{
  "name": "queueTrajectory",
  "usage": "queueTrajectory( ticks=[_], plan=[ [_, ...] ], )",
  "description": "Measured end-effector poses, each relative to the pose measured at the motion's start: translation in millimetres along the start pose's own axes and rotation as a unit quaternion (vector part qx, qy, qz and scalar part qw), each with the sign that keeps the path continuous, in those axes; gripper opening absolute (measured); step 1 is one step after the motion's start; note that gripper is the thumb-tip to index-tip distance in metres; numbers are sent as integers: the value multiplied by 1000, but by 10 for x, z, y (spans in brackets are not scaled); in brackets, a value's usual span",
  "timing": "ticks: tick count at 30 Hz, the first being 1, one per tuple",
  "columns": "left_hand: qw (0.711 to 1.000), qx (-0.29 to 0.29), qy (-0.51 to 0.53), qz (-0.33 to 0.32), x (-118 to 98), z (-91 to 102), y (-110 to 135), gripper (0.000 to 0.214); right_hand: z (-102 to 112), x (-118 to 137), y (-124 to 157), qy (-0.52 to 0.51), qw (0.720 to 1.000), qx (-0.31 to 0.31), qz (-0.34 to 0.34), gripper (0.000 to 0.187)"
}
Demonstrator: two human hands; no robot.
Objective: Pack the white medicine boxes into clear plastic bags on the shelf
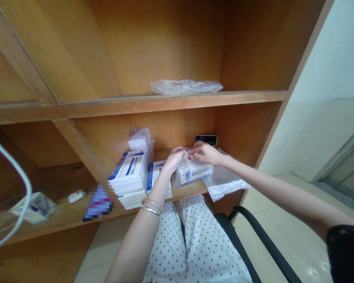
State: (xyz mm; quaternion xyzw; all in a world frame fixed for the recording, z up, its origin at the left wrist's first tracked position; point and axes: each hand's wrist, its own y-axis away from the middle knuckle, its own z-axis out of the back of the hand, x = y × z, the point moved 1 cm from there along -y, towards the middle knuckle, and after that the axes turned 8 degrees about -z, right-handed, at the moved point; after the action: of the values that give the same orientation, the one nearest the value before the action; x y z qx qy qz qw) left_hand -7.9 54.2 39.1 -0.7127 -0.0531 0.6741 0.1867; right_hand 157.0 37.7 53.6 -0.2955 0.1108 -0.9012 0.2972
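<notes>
My left hand (175, 157) and my right hand (205, 153) meet above a white-and-blue carton (193, 173) on the wooden shelf (191, 191). Both pinch the top of the clear plastic bag (184, 161) wrapped around that carton. Just left of my left hand rises a stack of white-and-blue boxes (129, 177), with a similar box (155, 176) beside it. A loose sheet of clear plastic (225, 184) lies under my right wrist, hanging over the shelf edge. Behind my hands, a black phone (205, 140) leans against the back panel.
A crumpled plastic bag (140, 141) stands behind the stack, and another (185, 87) lies on the shelf above. The left compartment holds a white-and-blue box (35, 207) and a small white object (75, 196). A white cable (23, 184) hangs at far left. A black chair armrest (262, 239) curves lower right.
</notes>
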Motion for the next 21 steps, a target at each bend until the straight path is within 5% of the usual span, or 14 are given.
queueTrajectory(
  ticks=[4, 11, 16, 21],
  plan=[
    [999, 39, 9, -1, 87, 23, 31, 16, -152, -14, 64, 103, 993, -48, -31, 25],
    [998, -34, -24, -45, 278, -8, -20, 15, -372, -115, 58, 77, 986, -128, -69, 29],
    [973, -33, -211, -87, 285, -58, -6, 12, -412, -149, 103, 30, 984, -151, -86, 30],
    [910, -73, -406, -47, 121, -11, 2, 16, -331, -147, 221, -40, 976, -189, -96, 28]
  ],
)
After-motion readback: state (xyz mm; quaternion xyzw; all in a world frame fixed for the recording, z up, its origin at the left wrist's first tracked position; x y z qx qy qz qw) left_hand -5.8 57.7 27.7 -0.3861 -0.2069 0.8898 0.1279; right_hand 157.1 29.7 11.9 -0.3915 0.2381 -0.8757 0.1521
